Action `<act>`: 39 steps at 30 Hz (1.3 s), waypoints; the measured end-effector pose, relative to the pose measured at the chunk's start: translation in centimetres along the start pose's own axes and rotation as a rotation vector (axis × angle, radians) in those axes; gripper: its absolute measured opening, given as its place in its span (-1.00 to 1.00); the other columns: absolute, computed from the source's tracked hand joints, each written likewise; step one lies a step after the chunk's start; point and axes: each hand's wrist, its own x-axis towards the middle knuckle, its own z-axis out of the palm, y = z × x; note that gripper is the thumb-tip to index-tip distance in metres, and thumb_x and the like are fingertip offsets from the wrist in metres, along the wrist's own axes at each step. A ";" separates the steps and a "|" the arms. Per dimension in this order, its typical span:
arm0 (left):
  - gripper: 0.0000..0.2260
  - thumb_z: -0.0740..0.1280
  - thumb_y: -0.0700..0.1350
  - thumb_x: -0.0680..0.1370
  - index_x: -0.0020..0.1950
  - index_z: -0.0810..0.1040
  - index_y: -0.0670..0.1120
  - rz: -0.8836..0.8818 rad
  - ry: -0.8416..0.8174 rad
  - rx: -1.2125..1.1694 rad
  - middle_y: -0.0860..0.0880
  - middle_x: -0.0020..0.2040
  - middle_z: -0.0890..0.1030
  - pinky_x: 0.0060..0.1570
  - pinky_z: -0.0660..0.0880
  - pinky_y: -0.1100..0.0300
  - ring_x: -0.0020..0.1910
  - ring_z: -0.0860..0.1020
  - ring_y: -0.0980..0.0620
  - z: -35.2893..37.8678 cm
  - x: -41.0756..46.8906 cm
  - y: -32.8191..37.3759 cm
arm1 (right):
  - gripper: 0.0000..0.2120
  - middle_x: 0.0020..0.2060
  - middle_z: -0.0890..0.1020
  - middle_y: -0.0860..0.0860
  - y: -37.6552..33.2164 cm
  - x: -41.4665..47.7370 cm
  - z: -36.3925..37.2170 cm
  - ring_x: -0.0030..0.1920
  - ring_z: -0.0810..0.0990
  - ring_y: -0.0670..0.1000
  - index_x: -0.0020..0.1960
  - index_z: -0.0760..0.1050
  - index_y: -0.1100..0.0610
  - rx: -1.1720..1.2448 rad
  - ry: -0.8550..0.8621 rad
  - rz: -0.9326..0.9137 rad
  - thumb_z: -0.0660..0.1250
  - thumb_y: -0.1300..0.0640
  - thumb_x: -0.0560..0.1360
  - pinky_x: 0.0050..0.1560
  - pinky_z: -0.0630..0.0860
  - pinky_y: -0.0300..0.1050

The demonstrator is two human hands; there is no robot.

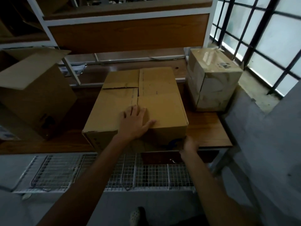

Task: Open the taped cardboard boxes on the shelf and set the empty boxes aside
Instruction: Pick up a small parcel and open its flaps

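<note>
step: box (146, 101) was steadied | left hand (136, 123) lay flat on top | right hand (189, 146) met near corner, grip unclear | next: top likely needed prying open

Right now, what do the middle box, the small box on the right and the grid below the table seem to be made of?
The middle box: plain brown cardboard, matte, with folded flaps and a torn seam. The small box: cardboard too, but glossy; clear tape seems wrapped round it and reflects light. The grid: thin crossed wires, pale and shiny, probably metal.
</note>
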 end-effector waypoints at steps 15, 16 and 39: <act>-0.38 -0.02 0.39 0.54 0.49 0.27 0.09 -0.076 0.067 -0.146 -0.08 0.48 0.27 0.36 0.19 -0.18 0.44 0.22 -0.16 -4.0 -0.5 -0.1 | -0.47 0.20 0.47 0.12 -2.0 -4.3 0.7 0.03 0.49 0.12 0.35 0.43 0.09 0.308 -0.167 0.369 0.17 -0.24 0.54 -0.10 0.45 -0.01; -0.38 -0.01 0.39 0.54 0.49 0.28 0.09 -0.093 0.063 -0.178 -0.08 0.48 0.28 0.35 0.19 -0.18 0.44 0.23 -0.16 -4.8 -0.2 -0.3 | -0.49 0.18 0.46 0.13 -2.8 -4.7 1.2 0.04 0.49 0.13 0.35 0.41 0.09 0.316 -0.181 0.333 0.15 -0.22 0.56 -0.09 0.46 -0.01; -0.57 0.08 0.20 0.64 0.30 0.54 -0.01 -0.220 0.131 -1.940 -0.14 0.21 0.60 0.01 0.53 -0.10 0.15 0.58 -0.17 -8.9 2.1 -2.3 | -0.29 0.18 0.42 0.06 -17.2 -14.4 12.3 0.19 0.42 0.10 0.23 0.36 0.01 -0.382 -0.359 -0.953 0.13 -0.50 0.33 0.05 0.49 0.01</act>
